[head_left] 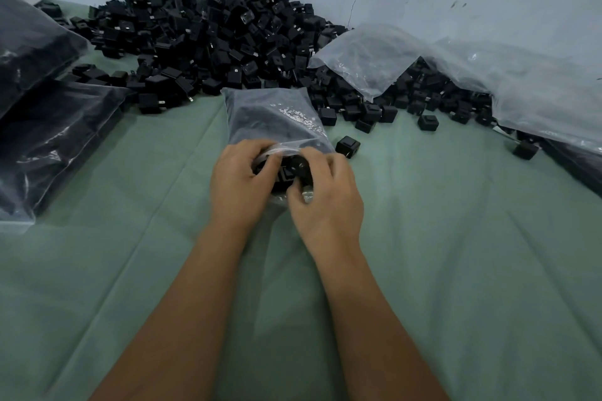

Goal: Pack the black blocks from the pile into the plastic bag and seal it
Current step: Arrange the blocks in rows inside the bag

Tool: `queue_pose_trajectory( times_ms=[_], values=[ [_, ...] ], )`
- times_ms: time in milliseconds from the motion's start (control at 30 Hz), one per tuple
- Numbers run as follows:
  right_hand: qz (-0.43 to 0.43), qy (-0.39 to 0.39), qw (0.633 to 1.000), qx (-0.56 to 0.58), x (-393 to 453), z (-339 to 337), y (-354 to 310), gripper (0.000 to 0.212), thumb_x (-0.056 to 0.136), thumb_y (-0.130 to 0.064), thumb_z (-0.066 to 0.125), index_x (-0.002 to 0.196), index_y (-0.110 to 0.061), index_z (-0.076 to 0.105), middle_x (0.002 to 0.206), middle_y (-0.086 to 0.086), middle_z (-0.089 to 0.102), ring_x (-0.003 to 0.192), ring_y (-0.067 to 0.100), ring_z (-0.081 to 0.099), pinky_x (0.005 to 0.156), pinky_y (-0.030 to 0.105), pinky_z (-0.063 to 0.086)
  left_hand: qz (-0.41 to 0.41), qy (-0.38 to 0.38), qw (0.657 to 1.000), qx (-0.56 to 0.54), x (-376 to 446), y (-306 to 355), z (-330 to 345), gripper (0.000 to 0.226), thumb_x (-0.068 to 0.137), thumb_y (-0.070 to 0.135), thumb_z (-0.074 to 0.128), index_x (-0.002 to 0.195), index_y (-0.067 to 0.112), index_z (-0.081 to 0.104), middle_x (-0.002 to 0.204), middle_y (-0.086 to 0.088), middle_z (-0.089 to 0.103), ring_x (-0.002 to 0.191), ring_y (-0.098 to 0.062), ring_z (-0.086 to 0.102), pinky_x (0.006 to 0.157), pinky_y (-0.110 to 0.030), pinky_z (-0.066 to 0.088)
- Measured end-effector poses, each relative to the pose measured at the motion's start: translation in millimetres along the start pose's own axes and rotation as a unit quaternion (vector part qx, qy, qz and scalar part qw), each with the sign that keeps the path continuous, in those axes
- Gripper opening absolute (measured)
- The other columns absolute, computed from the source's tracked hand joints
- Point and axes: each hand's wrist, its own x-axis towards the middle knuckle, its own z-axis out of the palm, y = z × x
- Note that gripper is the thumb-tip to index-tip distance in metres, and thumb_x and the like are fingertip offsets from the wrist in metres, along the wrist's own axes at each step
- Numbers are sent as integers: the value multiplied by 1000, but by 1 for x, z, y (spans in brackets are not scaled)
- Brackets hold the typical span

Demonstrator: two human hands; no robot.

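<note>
black plastic blocks (286,172) mostly fill the clear plastic bag (270,120) lying just beyond both hands; left hand (236,179) and right hand (325,192) grasp its open mouth, sealing seemingly left to do, big pile (208,32) beyond

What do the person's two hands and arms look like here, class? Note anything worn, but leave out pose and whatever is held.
Both arms are bare from wrist to the bottom edge of the picture: no sleeves show. The left hand and right hand wear no gloves. No watch, bracelet or ring can be seen on either. No markings show on the forearms. The fingertips are partly hidden, so nails cannot be judged.
</note>
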Motion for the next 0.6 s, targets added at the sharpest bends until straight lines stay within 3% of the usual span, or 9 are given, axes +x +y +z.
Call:
queue_pose_trajectory(
  times_ms=[167,267,367,500,600],
  values=[
    [-15,-31,999,-10,3,3,0,35,65,-1,75,98,-7,66,96,10,59,82,29,58,54,30,47,23,2,1000,7,0,1,0,22,88,28,56,99,18,72,92,14,61,89,-13,55,79,-22,39],
    [27,-91,995,-40,11,7,4,35,79,-3,63,113,-10,63,109,7,53,93,25,53,66,37,50,27,2,999,26,0,2,0,22,87,27,58,100,16,72,92,14,60,89,-15,54,78,-20,36],
    [20,-125,992,-16,12,9,5,40,86,-4,55,125,-8,58,119,9,51,105,27,51,77,43,51,22,-10,999,44,-1,3,-1,23,87,29,58,100,15,72,94,7,65,89,-18,55,79,-27,40],
    [10,-77,994,77,6,6,3,36,85,1,59,120,-6,66,116,10,59,107,25,58,86,39,52,15,-25,997,72,-1,2,0,16,91,20,63,104,15,71,97,-1,69,92,-24,57,81,-39,45],
    [-2,-62,991,118,1,5,2,28,84,-2,63,110,-8,71,108,5,60,99,20,60,83,33,52,10,-33,996,84,0,1,0,18,89,13,64,105,15,72,97,-2,69,93,-26,58,80,-39,45]
  ],
)
